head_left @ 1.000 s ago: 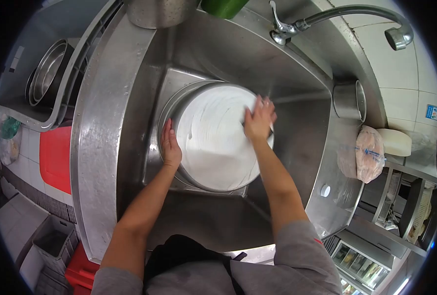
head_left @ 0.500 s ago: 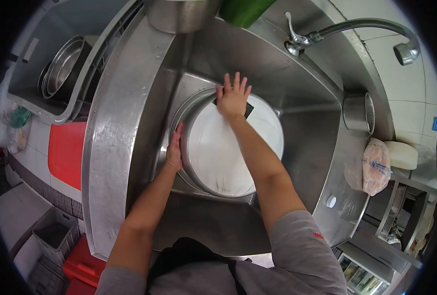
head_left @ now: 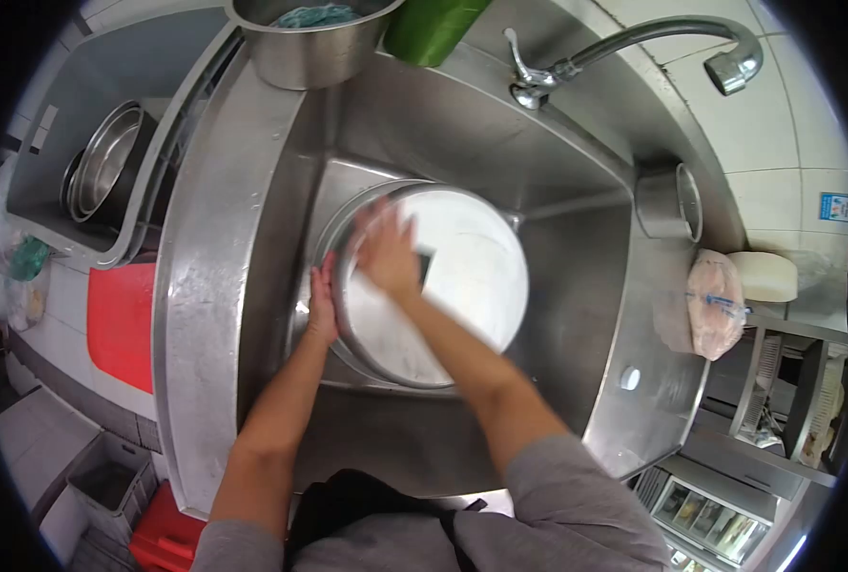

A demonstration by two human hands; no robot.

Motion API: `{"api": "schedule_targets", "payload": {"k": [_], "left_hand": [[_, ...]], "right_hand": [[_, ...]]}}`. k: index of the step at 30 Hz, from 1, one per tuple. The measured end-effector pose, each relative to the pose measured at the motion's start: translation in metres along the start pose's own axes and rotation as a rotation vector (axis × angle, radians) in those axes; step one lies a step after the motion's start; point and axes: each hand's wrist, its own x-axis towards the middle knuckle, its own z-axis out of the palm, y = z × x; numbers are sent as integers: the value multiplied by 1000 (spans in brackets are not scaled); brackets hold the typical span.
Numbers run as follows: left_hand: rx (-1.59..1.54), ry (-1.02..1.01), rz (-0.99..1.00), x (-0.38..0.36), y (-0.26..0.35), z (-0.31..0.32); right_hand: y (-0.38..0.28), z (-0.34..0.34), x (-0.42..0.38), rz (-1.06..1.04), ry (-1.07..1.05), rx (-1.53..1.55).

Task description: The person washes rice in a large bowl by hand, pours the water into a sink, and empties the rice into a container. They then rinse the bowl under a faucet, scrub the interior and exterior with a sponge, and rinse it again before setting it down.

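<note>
A large round metal pan [head_left: 472, 286] with a pale, flat surface facing up sits in the steel sink [head_left: 577, 276]. My left hand [head_left: 322, 303] rests against the pan's left side, fingers stretched upward along it. Over the upper left part of the pale surface is my right hand [head_left: 386, 250], blurred by motion, its fingers spread. A dark flat pad [head_left: 425, 267] shows partly from under the right hand, pressed on the surface. The rest of the pad is hidden by the palm.
A steel pot [head_left: 314, 52] holding a bluish cloth and a green container [head_left: 434, 29] stand at the sink's back edge. The faucet [head_left: 538, 81] arches rightward. Grey crate [head_left: 124, 234] with pans lies left; a small pot [head_left: 667, 202] and wrapped pink package [head_left: 715, 310] are right.
My right hand has swept leftward and slightly down across the pale surface with the dark pad. My left hand stays at the pan's side. The camera view has shifted a little.
</note>
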Motion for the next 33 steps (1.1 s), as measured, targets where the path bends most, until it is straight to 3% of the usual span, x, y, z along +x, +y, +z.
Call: {"api": "schedule_targets", "payload": {"k": [1, 3, 4, 6, 9, 10, 11, 13, 15, 17, 18, 19, 21, 23, 25, 27, 30, 33], "left_hand": [[-60, 1, 2, 0, -2, 3], [-39, 52, 48, -2, 2, 10], [147, 82, 70, -1, 2, 11], [342, 104, 70, 0, -3, 11], [622, 278, 279, 6, -9, 17], [717, 369, 292, -1, -2, 32], [723, 357, 297, 1, -4, 33], [1042, 428, 427, 5, -10, 26], [1065, 435, 434, 5, -15, 24], [899, 386, 515, 5, -15, 19], [931, 440, 468, 6, -15, 19], [983, 472, 469, 5, -14, 22], [952, 473, 451, 2, -12, 27], [951, 469, 461, 1, -15, 27], [953, 464, 487, 3, -11, 25], [995, 447, 497, 0, -10, 26], [1112, 388, 543, 2, -7, 23], [1103, 391, 670, 11, -4, 21]], "right_hand": [[-20, 2, -38, -128, -63, -21], [-44, -28, -112, -239, -145, 340], [-28, -38, -137, -229, -235, 410], [30, -28, -156, -2, -306, 180], [135, -13, -106, 337, 68, -116], [144, -22, -67, 407, 151, -41], [138, -27, -27, 413, 201, 41], [90, -8, 23, 338, 297, 126], [18, 5, 17, 168, 112, 8], [-29, -9, -40, 123, 96, 297], [-32, -18, -78, 197, 0, 318], [-24, -25, -119, 70, -125, 298], [15, -35, -171, 92, -335, 216], [66, -34, -164, 190, -318, 61], [129, -18, -118, 367, -81, -230], [155, -35, -42, 543, 146, 96], [98, -2, 27, 397, 212, -9], [3, 2, 2, 148, 119, 56]]}}
